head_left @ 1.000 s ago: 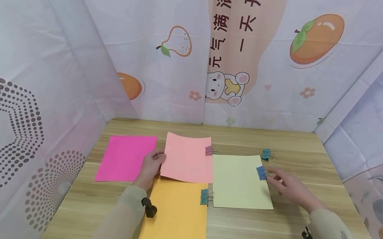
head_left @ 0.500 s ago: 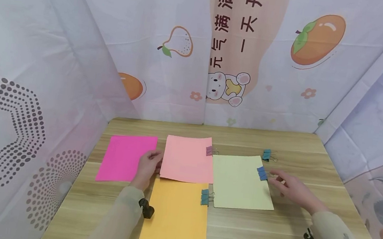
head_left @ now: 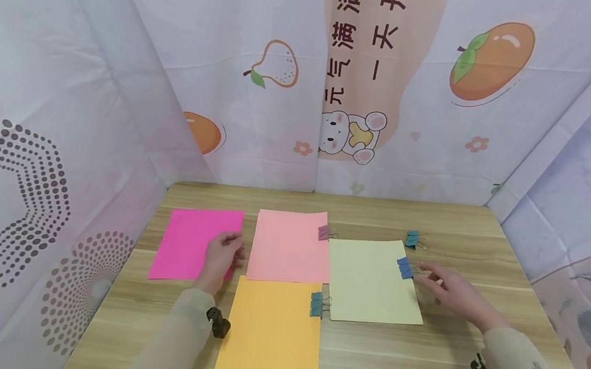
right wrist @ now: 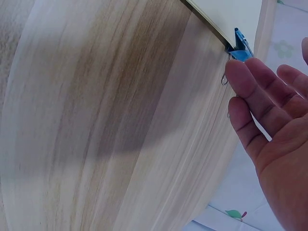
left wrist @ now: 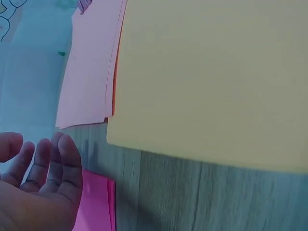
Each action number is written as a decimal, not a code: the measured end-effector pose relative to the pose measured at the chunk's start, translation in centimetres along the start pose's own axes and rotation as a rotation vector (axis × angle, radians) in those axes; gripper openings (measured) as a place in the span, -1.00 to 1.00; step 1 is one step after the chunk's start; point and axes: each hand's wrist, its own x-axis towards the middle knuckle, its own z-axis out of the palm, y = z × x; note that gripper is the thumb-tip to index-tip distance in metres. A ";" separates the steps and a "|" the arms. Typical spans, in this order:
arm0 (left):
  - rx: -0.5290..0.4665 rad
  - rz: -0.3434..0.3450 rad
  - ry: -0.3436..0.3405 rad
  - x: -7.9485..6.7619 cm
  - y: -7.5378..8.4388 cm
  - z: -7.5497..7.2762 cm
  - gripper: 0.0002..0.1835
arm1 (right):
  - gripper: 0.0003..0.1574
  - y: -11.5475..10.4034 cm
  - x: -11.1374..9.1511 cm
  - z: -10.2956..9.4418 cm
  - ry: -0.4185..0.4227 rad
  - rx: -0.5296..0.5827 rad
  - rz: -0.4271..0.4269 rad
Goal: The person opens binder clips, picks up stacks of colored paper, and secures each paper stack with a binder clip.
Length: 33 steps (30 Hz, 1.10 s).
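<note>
Right grip (head_left: 454,292) at the blue clip (head_left: 405,268), left grip (head_left: 221,255) beside the pink stack (head_left: 288,246); your fingers spread loosely on both.
Your right fingertips are at the clip's thin wire loops, contact unclear; its folded metal body bites the right edge of the squarish pale-yellow stack (head_left: 374,283), matte paper, layered edge. Your left fingers, softly bent, hang over the right side of the flat magenta stack (head_left: 185,245), apart from the pink paper, which has a purple clip (head_left: 323,233) on its right edge. Nearer you, smooth orange-yellow stack (head_left: 271,335), teal clip (head_left: 316,304) at upper right. Another teal clip (head_left: 412,239) lies past the blue one. Wood-grain bench (head_left: 389,368); creased, fruit-printed cloth (head_left: 211,14) behind.
</note>
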 end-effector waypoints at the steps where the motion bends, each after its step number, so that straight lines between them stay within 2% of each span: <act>1: 0.009 0.002 0.001 0.0 0.0 -0.1 -0.61 | -0.38 0.0 0.0 0.0 -0.001 0.000 0.003; 8: 0.110 0.035 0.027 0.1 0.1 -1.3 -0.64 | -0.38 0.2 0.0 0.0 0.001 -0.011 0.005; 16: 0.348 0.097 0.061 -0.1 0.3 -2.7 -0.59 | -0.40 0.6 0.0 0.0 0.002 -0.030 -0.005; 26: 0.460 0.122 0.073 0.3 -0.2 -4.7 -0.57 | -0.37 0.5 -0.1 -0.2 -0.004 -0.038 0.010; 33: 0.563 0.162 0.095 0.4 -0.5 -6.3 -0.58 | -0.39 1.1 -0.1 0.1 0.022 -0.043 -0.011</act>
